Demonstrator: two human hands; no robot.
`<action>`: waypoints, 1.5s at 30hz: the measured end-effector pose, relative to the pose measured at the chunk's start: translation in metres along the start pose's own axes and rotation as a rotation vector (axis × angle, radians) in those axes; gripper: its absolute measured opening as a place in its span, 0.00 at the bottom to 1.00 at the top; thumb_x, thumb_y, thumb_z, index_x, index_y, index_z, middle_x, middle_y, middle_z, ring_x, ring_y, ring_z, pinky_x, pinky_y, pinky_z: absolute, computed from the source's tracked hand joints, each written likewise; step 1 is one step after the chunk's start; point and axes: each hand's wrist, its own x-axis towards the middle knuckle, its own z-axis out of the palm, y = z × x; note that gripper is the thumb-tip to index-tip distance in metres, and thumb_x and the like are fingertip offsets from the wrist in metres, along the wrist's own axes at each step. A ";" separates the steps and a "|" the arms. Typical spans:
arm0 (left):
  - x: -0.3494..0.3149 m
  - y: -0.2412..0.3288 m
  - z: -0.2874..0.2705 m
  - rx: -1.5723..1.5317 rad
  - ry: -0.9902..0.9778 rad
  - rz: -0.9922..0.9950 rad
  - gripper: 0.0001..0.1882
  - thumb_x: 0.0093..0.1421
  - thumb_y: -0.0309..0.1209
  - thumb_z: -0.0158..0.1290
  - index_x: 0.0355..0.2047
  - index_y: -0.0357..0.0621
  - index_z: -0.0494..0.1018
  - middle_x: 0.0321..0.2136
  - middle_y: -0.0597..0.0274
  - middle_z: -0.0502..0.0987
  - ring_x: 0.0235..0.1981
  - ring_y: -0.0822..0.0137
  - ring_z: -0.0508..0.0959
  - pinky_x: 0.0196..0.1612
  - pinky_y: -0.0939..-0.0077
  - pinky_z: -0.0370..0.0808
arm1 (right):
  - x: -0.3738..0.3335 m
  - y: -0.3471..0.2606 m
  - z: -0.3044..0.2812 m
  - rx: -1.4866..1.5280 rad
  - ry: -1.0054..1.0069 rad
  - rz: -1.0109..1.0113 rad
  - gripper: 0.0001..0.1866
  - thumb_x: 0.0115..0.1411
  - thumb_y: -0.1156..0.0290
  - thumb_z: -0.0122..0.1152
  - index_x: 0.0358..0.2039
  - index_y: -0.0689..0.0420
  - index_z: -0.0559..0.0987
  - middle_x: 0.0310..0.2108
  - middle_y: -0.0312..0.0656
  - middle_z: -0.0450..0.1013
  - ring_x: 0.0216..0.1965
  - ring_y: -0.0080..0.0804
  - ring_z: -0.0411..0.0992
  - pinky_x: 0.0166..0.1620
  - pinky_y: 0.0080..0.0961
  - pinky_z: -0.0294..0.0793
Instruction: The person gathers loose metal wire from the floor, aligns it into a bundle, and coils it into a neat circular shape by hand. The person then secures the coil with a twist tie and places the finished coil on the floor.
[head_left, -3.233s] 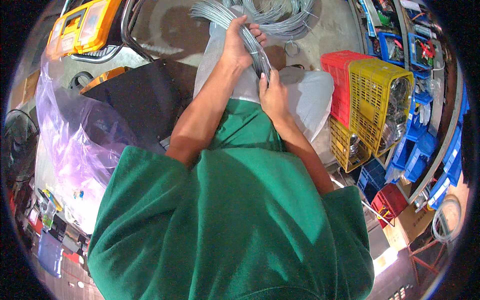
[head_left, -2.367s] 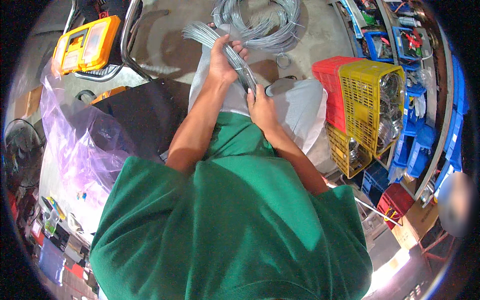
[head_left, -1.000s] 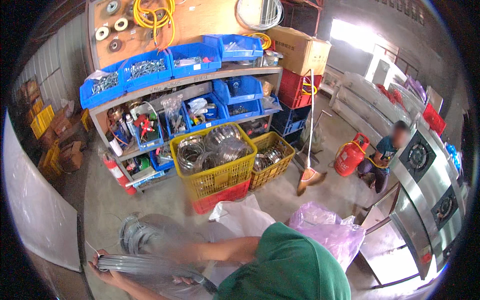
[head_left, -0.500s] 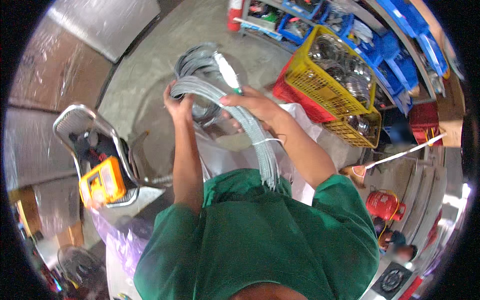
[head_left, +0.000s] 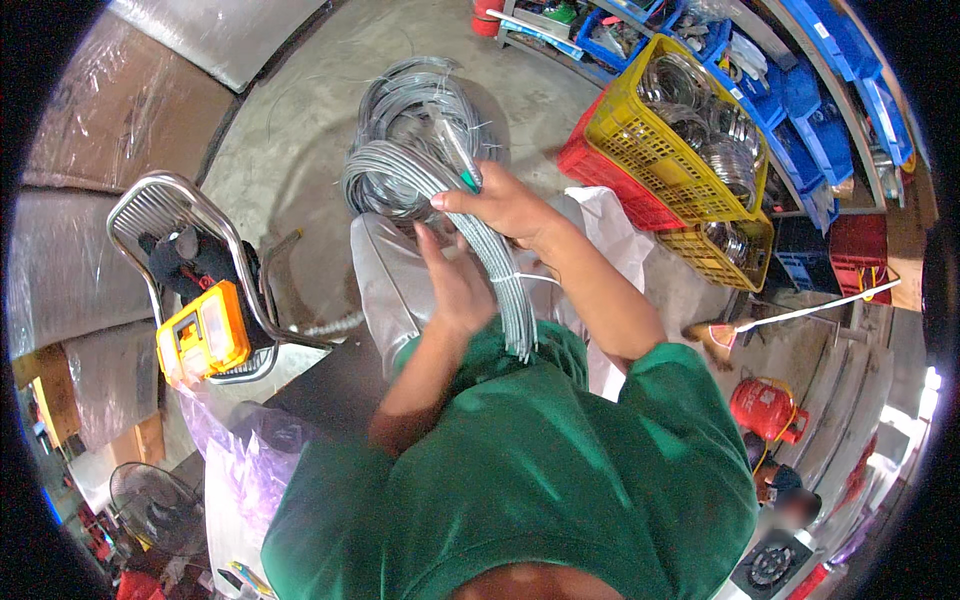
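Note:
A bundle of thin grey cables [head_left: 500, 285] arches from the coils toward my lap, with its cut ends near my shirt. A thin white tie [head_left: 535, 277] goes round it. My right hand [head_left: 510, 207] is closed round the bundle, thumb on top. Upright in the same hand is a slim whitish item [head_left: 455, 145] with a green end; its kind is unclear. My left hand [head_left: 458, 290], slightly blurred, is beside the bundle with fingers apart, some hidden behind the cables. More coils of grey cable [head_left: 415, 85] lie on the floor beyond my knees.
Yellow crates [head_left: 640, 130] of shiny metal coils and a red crate [head_left: 620, 185] stand to the right, before shelves with blue bins [head_left: 800, 90]. On the left, a metal chair [head_left: 235, 225] bears an orange case [head_left: 205, 335]. A red gas cylinder [head_left: 765, 408] stands right.
My left hand has left the far bend of the bundle and come back toward my body, beside its middle. My right hand keeps its hold. The view has shifted slightly.

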 end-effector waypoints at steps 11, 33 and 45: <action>-0.002 -0.005 -0.033 0.499 -0.048 -0.169 0.31 0.67 0.55 0.46 0.50 0.35 0.67 0.32 0.48 0.80 0.19 0.64 0.78 0.20 0.74 0.75 | 0.014 0.038 -0.018 -0.493 0.182 0.100 0.26 0.67 0.49 0.54 0.44 0.64 0.73 0.30 0.44 0.77 0.27 0.32 0.77 0.31 0.27 0.77; 0.094 -0.013 -0.156 0.066 0.207 -0.019 0.34 0.58 0.70 0.46 0.34 0.47 0.67 0.26 0.63 0.71 0.25 0.65 0.73 0.30 0.69 0.73 | -0.066 0.152 0.046 -0.884 0.328 0.199 0.14 0.68 0.62 0.49 0.39 0.62 0.68 0.25 0.65 0.74 0.32 0.69 0.73 0.35 0.58 0.70; 0.098 -0.019 -0.179 0.097 0.283 -0.041 0.32 0.61 0.66 0.46 0.33 0.45 0.66 0.26 0.64 0.68 0.26 0.65 0.69 0.33 0.70 0.72 | -0.053 0.166 0.046 -0.936 0.193 0.250 0.14 0.68 0.65 0.48 0.42 0.65 0.66 0.25 0.69 0.73 0.32 0.71 0.73 0.35 0.61 0.70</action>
